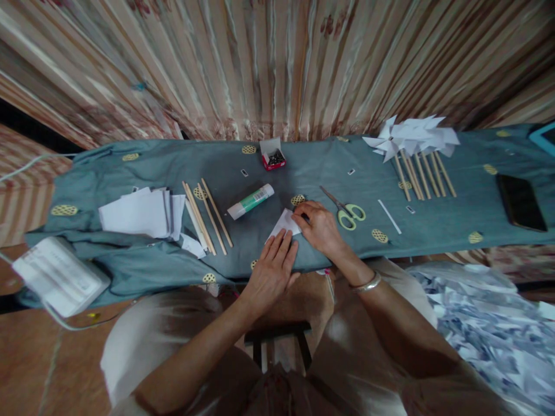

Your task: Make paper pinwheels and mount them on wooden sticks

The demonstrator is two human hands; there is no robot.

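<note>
A small white folded paper [286,222] lies on the blue-green cloth [143,271] near the front edge. My left hand [271,271] lies flat with its fingers stretched out, pressing on the paper's lower edge. My right hand [318,225] rests on the paper's right side with its fingers curled and pinched together at the fold. A glue stick [250,201] lies just left of the paper. Green-handled scissors [347,210] lie just right of my right hand.
Loose wooden sticks [207,216] and a stack of white paper sheets [139,214] lie at the left. Finished paper pinwheels on sticks [414,144] lie at the back right, a dark phone [520,202] beyond them. A small red box of pins [272,156] stands at the back.
</note>
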